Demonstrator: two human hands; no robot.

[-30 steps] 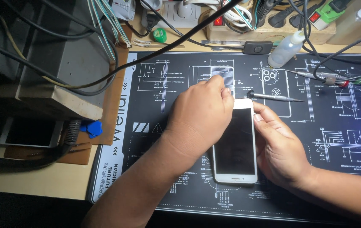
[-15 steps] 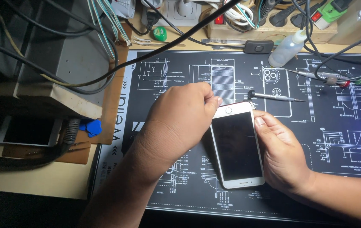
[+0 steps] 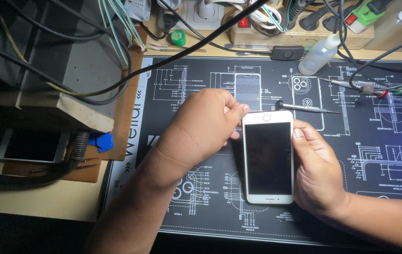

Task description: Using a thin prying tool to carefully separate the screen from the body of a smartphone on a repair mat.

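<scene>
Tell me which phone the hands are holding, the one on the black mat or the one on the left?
The white-framed phone on the black mat. The left hand and right hand grip its sides. The other phone lies untouched at far left, partly under cables.

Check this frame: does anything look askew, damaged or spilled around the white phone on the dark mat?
Nothing looks damaged or spilled. The white smartphone with a dark screen lies flat on the black diagram-printed work mat, held at its edges by the left hand and right hand. Only the tangle of black cables across the bench looks untidy.
</scene>
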